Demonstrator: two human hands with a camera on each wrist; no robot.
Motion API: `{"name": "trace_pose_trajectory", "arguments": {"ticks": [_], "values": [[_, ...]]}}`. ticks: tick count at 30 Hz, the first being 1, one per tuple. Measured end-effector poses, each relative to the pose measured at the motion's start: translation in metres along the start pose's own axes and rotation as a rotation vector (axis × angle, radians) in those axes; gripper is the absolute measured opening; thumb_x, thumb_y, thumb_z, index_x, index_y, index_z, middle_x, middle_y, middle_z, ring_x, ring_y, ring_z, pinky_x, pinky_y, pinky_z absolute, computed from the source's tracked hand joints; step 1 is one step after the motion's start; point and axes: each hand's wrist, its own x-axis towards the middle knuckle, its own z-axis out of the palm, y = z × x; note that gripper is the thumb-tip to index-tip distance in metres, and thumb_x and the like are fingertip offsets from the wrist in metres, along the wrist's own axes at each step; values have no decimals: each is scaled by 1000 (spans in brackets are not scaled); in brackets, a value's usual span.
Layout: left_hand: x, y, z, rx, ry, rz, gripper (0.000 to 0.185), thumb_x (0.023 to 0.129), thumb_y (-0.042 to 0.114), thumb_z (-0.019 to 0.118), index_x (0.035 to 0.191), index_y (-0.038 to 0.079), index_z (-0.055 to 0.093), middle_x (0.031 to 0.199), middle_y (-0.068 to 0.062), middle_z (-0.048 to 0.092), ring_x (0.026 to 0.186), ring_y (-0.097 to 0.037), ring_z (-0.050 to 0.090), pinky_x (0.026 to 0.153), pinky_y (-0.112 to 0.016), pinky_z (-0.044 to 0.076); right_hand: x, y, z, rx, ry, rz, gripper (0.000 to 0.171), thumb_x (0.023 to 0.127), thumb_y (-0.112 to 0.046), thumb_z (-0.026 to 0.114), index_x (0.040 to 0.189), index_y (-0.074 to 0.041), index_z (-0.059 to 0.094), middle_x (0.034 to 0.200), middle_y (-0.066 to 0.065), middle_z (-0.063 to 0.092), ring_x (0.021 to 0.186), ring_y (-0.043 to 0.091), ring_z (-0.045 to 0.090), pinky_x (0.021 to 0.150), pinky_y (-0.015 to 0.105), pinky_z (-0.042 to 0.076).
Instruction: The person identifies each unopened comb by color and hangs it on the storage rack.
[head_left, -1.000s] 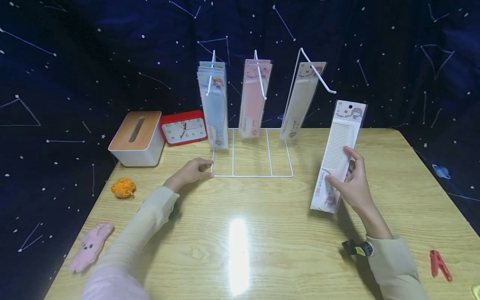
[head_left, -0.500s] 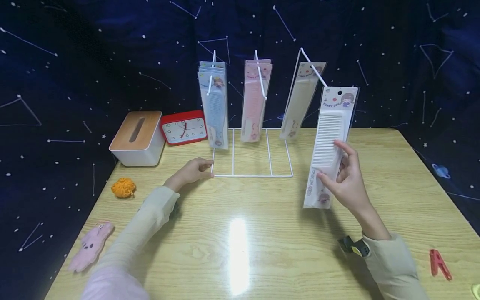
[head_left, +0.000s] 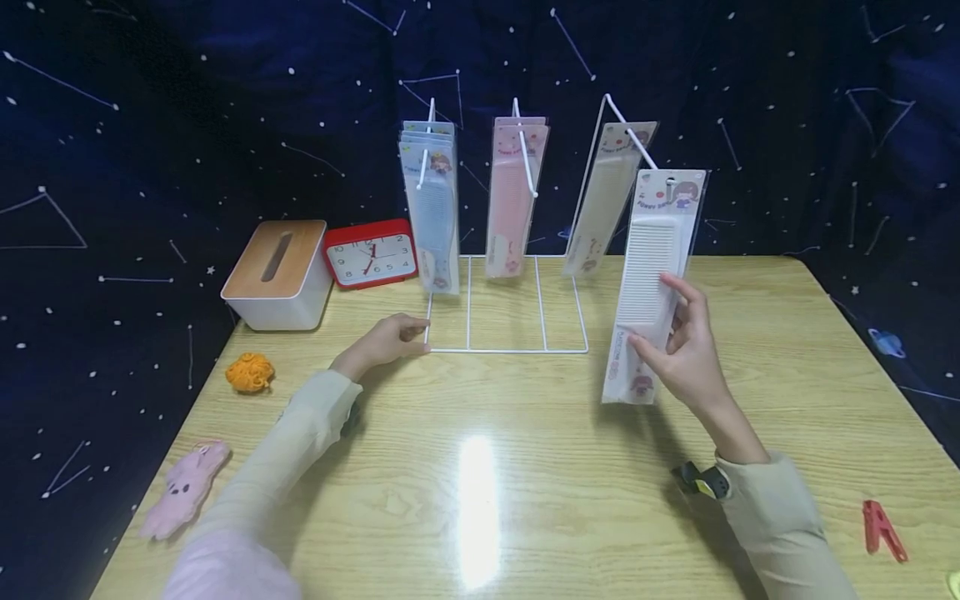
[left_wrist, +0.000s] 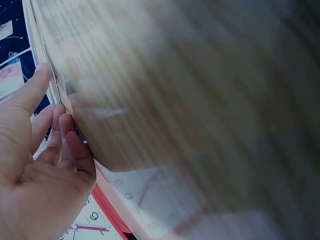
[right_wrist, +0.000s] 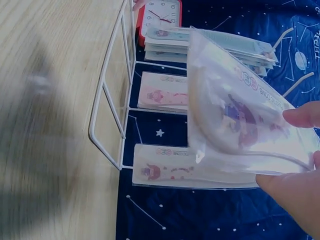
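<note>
From the head view, the right hand (head_left: 686,354) pinched a packaged white comb (head_left: 651,279) by its lower half, holding it upright above the bench (head_left: 525,467), its top just beside the rightmost hook of the white wire rack (head_left: 506,350). The left hand (head_left: 386,342) rested on the bench with its fingers touching the rack's front left corner. Blue, pink and cream packaged combs hung on the rack's three hooks. A tissue box (head_left: 276,275) and a red clock (head_left: 370,254) stood at the back left; an orange ball (head_left: 250,372), a pink plush (head_left: 183,490) and a red clothes peg (head_left: 882,528) lay along the edges.

In the left wrist view, the left hand's loosely bent fingers (left_wrist: 60,132) lay against the rack's wire, grasping nothing.

In the right wrist view, the thumb and fingertips (right_wrist: 305,116) of the right hand gripped the clear packet around the comb, with the rack (right_wrist: 112,107) and the hanging combs behind it.
</note>
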Motion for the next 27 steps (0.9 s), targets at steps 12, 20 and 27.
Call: {"name": "trace_pose_trajectory", "arguments": {"ticks": [12, 20, 27], "values": [[3, 5, 3, 2, -6, 7, 55, 88, 14, 68, 135, -5, 48, 133, -25, 50, 123, -36, 49, 105, -43, 40, 59, 25, -4, -133, -29, 71, 66, 86, 11, 57, 142, -10, 29, 119, 0, 45, 103, 8, 51, 81, 12, 48], [5, 9, 4, 47, -25, 8, 55, 88, 16, 68, 136, -4, 48, 129, -24, 53, 119, -35, 51, 102, -43, 42, 93, 43, -12, -297, -43, 85, 61, 89, 4, 59, 142, -9, 31, 110, 4, 47, 88, 7, 52, 74, 14, 47], [4, 10, 1, 81, -29, 24, 55, 88, 16, 68, 135, -5, 48, 121, -23, 56, 111, -32, 53, 98, -42, 44, 98, 57, -16, -274, -83, 120, 63, 88, 9, 56, 143, -7, 29, 116, 14, 47, 97, 13, 53, 83, 14, 46]]}}
